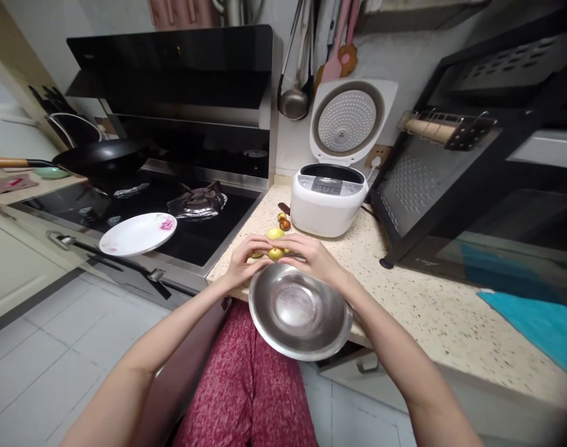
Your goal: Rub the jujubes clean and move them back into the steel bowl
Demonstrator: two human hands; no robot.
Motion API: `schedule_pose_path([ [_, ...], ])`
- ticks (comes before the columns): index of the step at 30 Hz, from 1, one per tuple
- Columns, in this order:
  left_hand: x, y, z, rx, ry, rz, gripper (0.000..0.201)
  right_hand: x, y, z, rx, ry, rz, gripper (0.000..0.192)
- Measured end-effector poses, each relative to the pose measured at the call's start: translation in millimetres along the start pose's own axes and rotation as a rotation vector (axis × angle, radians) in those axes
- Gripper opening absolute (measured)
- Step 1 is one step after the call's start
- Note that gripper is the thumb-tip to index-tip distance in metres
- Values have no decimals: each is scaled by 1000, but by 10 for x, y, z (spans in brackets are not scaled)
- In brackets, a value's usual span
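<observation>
Both my hands meet over the far rim of a steel bowl that stands at the counter's front edge. My left hand and my right hand pinch a small yellow-green fruit between their fingertips. A second yellow-green fruit lies on the counter just behind it. Two small reddish-brown fruits lie further back, next to the rice cooker. The bowl looks empty.
A white rice cooker with its lid up stands behind the fruits. A black oven fills the right. A white plate sits on the stove's front edge, a black wok at the back left. A teal cloth lies at the right.
</observation>
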State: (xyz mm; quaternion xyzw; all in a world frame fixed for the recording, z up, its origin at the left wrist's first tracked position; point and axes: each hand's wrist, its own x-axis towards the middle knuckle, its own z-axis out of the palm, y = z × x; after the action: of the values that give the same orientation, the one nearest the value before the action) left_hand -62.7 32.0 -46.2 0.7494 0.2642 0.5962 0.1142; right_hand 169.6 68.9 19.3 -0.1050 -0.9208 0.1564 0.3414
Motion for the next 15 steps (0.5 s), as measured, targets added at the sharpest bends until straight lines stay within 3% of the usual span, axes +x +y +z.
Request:
schedule_pose_path([
  [7, 62, 70, -53, 34, -36, 98, 21, -52, 52, -179, 172, -36, 40, 32],
  [11, 80, 127, -117, 0, -113, 213, 31, -63, 17, -342, 262, -217, 141, 31],
  [15, 79, 139, -136, -53, -258, 283, 32, -53, -24, -361, 305, -412, 181, 27],
])
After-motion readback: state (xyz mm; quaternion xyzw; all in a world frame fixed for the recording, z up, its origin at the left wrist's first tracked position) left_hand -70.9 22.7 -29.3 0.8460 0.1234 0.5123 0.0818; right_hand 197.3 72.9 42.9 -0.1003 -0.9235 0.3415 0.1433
